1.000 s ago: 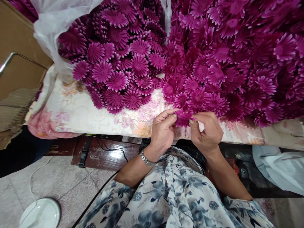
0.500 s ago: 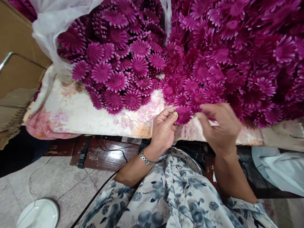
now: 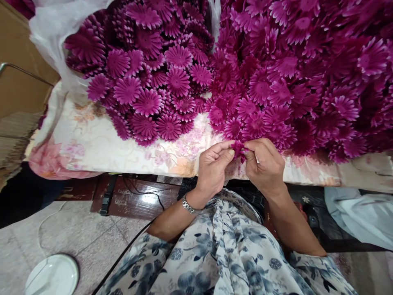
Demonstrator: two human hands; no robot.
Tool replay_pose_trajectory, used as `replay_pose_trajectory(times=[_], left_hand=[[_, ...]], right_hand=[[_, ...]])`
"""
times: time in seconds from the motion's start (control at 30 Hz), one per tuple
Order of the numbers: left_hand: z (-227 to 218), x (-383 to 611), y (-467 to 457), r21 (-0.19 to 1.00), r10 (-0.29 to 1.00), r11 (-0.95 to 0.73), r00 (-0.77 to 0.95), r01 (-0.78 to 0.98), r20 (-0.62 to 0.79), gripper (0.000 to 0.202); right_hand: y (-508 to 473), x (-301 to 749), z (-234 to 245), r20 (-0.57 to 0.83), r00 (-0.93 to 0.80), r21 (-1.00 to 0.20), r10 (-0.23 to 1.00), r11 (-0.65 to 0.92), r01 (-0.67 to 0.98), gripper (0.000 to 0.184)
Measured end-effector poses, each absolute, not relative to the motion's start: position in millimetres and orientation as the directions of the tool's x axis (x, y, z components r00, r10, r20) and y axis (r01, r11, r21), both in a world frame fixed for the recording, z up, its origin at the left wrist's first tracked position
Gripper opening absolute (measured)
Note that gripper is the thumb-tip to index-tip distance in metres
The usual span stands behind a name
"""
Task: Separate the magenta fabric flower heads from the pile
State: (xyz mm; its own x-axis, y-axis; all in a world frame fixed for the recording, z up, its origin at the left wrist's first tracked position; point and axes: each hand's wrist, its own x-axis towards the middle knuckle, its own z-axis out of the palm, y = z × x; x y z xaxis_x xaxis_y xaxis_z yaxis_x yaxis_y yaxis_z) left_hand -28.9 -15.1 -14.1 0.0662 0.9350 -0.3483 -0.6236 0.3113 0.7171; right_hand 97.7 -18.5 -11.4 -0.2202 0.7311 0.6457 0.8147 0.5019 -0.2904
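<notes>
My left hand (image 3: 212, 168) and my right hand (image 3: 266, 164) meet over the table's near edge, both pinching one small magenta fabric flower (image 3: 238, 148) between thumbs and fingertips. The flower is mostly hidden by the fingers. A watch sits on my left wrist. Just beyond the hands lies a big heap of magenta flowers (image 3: 294, 73) on the right. A second heap of flatter flowers (image 3: 153, 78) spills from a clear plastic bag (image 3: 52, 28) on the left.
A floral cloth (image 3: 101, 147) covers the table. Cardboard (image 3: 18, 82) and a metal bar stand at the far left. A white plate (image 3: 52, 275) lies on the floor at lower left. Dark cables run under the table; light fabric (image 3: 359, 213) lies at right.
Half a second ago my right hand had drawn away to the right with fingers loose, leaving the flower in the left hand. It is back now and pinches the flower again.
</notes>
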Motion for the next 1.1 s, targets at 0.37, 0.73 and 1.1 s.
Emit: replay_pose_trajectory(times=[0.37, 0.73, 1.1], left_hand=[[-14, -36, -9, 0.745, 0.923, 0.247, -0.084, -0.62, -0.376, 0.013], [-16, -34, -11, 0.744, 0.937, 0.261, -0.023, -0.615, -0.348, 0.015], [-30, -37, -21, 0.916, 0.999, -0.037, -0.029, -0.399, 0.027, 0.009]], right_hand=[[-13, 119, -5, 0.81, -0.031, -0.271, 0.586, 0.42, 0.866, 0.015], [-16, 115, 10, 0.647, -0.162, -0.281, 0.745, 0.43, 0.858, 0.018], [-21, 102, 2, 0.391, -0.165, -0.642, 0.906, 0.397, 0.656, 0.036]])
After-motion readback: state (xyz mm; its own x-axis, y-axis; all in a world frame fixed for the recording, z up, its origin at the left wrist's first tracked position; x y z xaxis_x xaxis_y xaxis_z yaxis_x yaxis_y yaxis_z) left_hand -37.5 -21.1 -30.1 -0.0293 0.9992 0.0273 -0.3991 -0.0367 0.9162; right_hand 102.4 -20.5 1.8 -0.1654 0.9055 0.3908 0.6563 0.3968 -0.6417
